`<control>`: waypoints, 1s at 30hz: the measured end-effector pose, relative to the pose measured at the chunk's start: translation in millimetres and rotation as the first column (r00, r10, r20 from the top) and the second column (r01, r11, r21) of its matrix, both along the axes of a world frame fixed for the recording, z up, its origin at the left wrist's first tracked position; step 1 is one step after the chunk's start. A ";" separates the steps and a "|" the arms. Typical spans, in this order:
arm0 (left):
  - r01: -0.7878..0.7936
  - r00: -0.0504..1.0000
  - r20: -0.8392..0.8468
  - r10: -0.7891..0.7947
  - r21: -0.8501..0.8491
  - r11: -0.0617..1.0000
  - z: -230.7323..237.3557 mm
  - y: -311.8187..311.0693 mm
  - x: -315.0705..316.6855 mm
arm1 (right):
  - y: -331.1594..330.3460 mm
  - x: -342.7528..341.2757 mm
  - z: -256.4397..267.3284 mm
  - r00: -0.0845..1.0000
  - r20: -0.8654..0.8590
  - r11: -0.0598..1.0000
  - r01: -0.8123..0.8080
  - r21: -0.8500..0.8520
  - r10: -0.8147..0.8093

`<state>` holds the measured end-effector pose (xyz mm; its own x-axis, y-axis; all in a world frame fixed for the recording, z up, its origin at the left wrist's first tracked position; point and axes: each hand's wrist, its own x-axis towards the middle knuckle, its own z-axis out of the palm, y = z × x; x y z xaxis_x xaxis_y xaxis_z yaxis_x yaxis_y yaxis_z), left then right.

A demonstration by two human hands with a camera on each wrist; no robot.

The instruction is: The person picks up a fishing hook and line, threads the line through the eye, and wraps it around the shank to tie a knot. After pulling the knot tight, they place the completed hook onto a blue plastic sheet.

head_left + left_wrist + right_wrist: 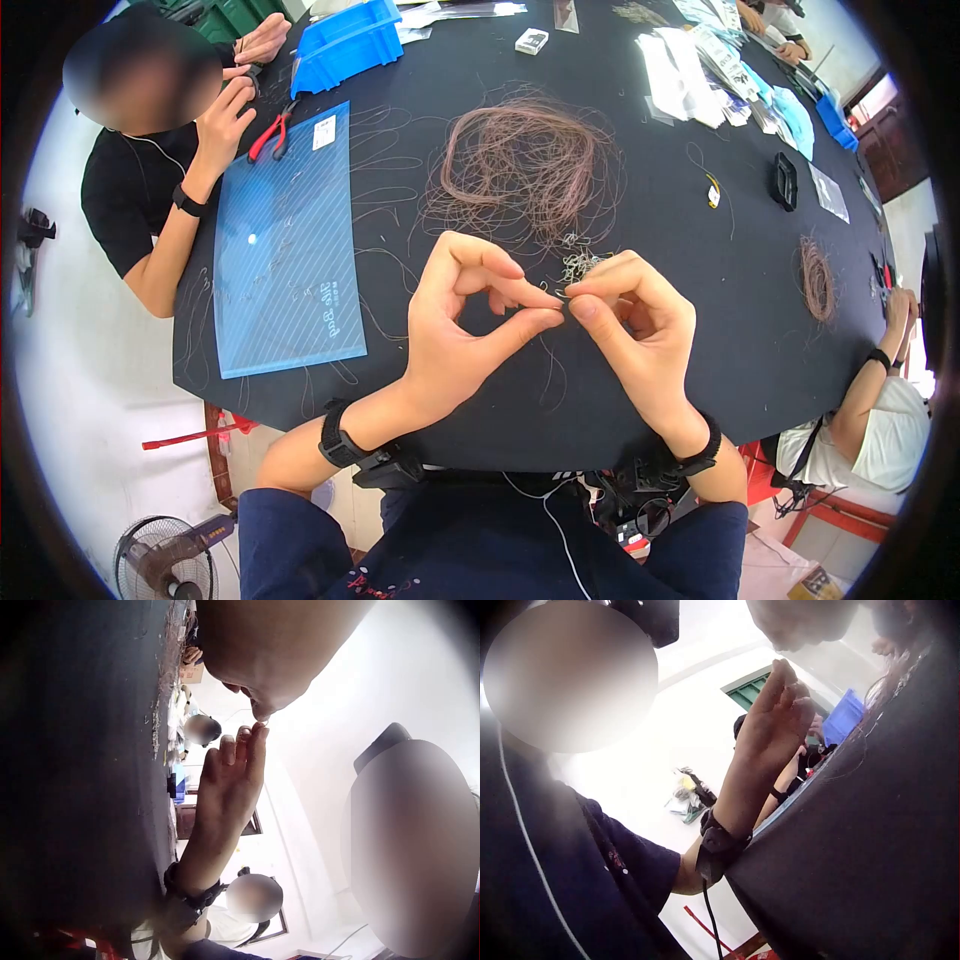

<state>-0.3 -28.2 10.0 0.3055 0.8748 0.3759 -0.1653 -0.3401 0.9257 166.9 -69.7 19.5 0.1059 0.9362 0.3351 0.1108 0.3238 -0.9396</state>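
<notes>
My left hand [455,325] and right hand [645,325] meet fingertip to fingertip above the near part of the black table. Between thumb and index finger, the right hand pinches a small silvery metal hook [561,294]. The left thumb and index finger pinch at the same spot, where a thin dark line [550,350] hangs below the fingertips. Just beyond the right fingers lies a small heap of silvery hooks [578,264]. Behind it spreads a large loose tangle of brownish line [480,190]. In the left wrist view, the right hand [234,765] reaches up to the left fingertips.
A blue plastic folder [290,260] with several cut lines around it lies at left, red-handled pliers [270,138] at its top. A blue bin [345,50] stands behind. At right are a black tray [784,182] and a brown coil [816,280]. Other people sit on both sides.
</notes>
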 end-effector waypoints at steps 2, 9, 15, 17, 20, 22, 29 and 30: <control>-0.011 0.999 -0.037 0.010 -0.023 1.000 2.8 -0.4 -0.8 | -0.7 -1.1 0.9 1.000 -0.014 1.000 -0.016 -0.013 0.015; -0.007 0.985 -0.169 0.021 0.086 0.996 -2.4 5.2 -3.9 | 0.8 -0.2 0.0 0.998 0.053 0.999 -0.045 0.027 0.043; -0.007 0.984 -0.177 0.034 0.154 0.988 -1.5 7.9 -5.5 | 1.4 0.1 0.6 0.995 0.078 0.997 -0.064 0.040 0.061; -0.010 0.986 -0.163 0.042 0.188 0.982 -0.9 8.3 -4.9 | 1.0 -0.7 0.9 0.995 0.063 0.997 -0.075 0.019 0.073; 0.010 0.987 -0.156 0.023 0.211 0.978 2.8 9.1 -5.0 | 0.1 -1.1 1.0 0.995 0.023 0.995 -0.095 -0.026 0.095; 0.092 0.993 -0.086 -0.084 0.094 0.991 1.9 10.6 -6.0 | -0.4 -1.1 1.7 0.993 -0.016 0.990 -0.117 -0.073 0.116; 0.282 0.921 0.340 -0.189 -0.250 0.926 1.3 20.8 -12.6 | 4.3 0.3 -4.4 0.975 0.113 0.975 -0.177 -0.136 0.193; 0.230 0.928 0.341 -0.146 -0.220 0.948 1.4 26.3 -15.5 | 4.3 0.4 -3.5 0.970 0.133 0.969 -0.180 -0.171 0.204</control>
<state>-15.8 -1.9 11.4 0.3755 0.8910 0.2551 -0.5016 -0.0361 0.8644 167.3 -65.5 16.0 -0.1211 0.9761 0.1807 0.2029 0.2025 -0.9580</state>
